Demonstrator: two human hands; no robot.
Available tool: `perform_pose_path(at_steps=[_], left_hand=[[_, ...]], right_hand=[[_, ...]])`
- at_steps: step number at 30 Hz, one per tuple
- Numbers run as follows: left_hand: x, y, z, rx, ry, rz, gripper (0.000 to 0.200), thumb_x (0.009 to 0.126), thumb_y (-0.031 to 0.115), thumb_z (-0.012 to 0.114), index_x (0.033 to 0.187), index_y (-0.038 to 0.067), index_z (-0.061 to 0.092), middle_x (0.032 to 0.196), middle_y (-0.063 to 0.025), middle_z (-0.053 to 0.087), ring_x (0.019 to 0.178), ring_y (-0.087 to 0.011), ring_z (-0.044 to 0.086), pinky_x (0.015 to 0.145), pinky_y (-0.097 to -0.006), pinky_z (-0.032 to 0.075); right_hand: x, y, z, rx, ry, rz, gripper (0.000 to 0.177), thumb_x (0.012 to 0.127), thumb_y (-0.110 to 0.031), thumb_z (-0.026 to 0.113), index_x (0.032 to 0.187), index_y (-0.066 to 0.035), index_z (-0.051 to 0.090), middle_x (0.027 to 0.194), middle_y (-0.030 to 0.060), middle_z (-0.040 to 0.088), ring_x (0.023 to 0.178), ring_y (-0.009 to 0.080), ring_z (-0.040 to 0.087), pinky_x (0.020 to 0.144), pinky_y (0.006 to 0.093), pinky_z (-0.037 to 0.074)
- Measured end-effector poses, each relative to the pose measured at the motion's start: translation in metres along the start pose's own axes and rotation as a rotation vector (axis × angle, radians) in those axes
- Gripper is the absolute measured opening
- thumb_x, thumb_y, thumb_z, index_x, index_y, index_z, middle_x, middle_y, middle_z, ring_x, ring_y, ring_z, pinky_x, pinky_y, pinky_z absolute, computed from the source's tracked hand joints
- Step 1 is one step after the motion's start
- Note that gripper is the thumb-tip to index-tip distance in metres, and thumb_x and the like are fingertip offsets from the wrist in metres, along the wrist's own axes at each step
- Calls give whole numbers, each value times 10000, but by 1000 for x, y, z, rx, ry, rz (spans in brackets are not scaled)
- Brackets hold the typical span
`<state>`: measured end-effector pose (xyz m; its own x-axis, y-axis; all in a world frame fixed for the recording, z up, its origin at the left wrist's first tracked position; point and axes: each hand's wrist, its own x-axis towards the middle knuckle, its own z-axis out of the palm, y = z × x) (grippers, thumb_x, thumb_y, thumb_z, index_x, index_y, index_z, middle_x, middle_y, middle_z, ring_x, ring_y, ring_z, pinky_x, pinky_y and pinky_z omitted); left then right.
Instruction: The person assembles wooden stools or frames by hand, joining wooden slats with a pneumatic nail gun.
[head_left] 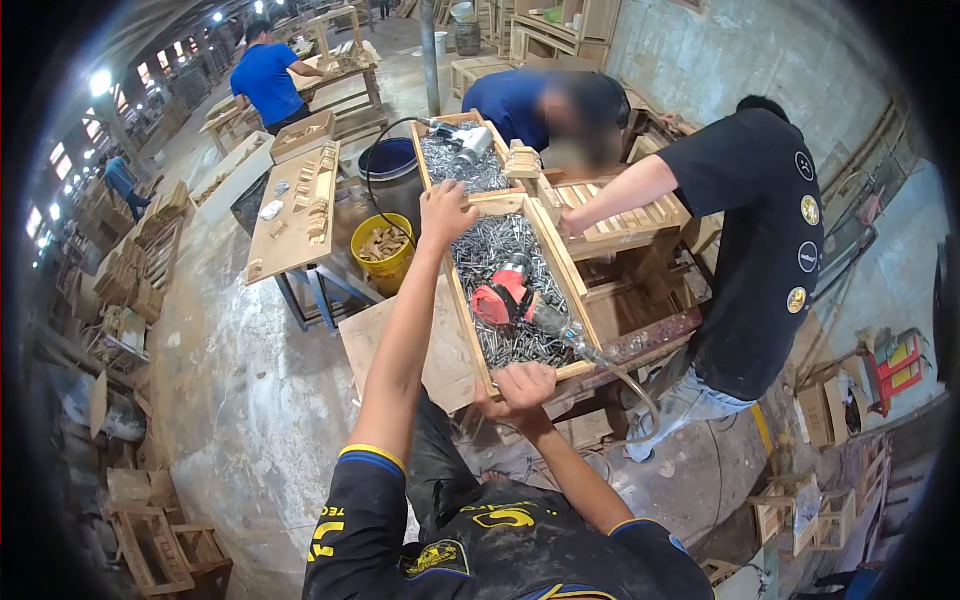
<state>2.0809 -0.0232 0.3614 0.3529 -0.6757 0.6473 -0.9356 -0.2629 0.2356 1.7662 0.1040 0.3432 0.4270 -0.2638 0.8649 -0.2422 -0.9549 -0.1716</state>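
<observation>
A long wooden box [565,262] full of loose metal screws or nails [495,238] is in front of me. My left hand [447,212] has its fingers over the rim at the far left corner. At the near end, my right hand [520,390] is wrapped round the box's edge, knuckles up. A red and black power tool [503,298] lies on the fasteners, its hose [640,388] curving over the near right edge. Just beyond sits a second wooden box [428,160] of fasteners, with a grey-white power tool [470,148] on top.
Right of the box, a co-worker in a black shirt [745,230] reaches to a slatted wooden piece [610,215]. Another person in blue [505,100] bends over behind. Left are a yellow bucket [372,262] of wood pieces, a dark barrel [388,185] and a work table [275,240].
</observation>
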Motion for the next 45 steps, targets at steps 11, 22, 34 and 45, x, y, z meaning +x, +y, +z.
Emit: perform_pose_path(at_steps=[11, 22, 34, 45], left_hand=[[3, 1, 3, 6, 5, 0, 445, 779, 322, 550, 1144, 81, 632, 1245, -66, 544, 1135, -258, 505, 960, -450, 337], [4, -3, 7, 40, -53, -1, 452, 826, 341, 487, 1194, 101, 597, 1318, -64, 517, 1172, -268, 507, 999, -475, 306], [7, -6, 11, 64, -164, -26, 507, 843, 316, 426, 1285, 94, 535, 1419, -39, 445, 1226, -245, 485, 1022, -496, 286], [6, -9, 14, 72, -134, 6, 486, 824, 324, 470, 1245, 100, 559, 1377, -39, 488, 1209, -235, 497, 999, -481, 297]], right_hand=[[-5, 3, -2, 11, -20, 5, 235, 709, -311, 648, 599, -139, 533, 540, 4, 397, 508, 183, 412, 546, 334, 293], [-2, 4, 2, 11, 61, -1, 316, 724, -332, 632, 554, -158, 430, 543, 0, 352, 486, 167, 392, 514, 324, 274], [-5, 6, 0, 27, 39, 22, 304, 714, -347, 639, 562, -148, 465, 537, 0, 368, 492, 172, 395, 559, 324, 290], [-5, 5, -1, 15, 20, 14, 319, 712, -345, 643, 557, -150, 443, 538, 0, 362, 499, 173, 397, 550, 329, 286]])
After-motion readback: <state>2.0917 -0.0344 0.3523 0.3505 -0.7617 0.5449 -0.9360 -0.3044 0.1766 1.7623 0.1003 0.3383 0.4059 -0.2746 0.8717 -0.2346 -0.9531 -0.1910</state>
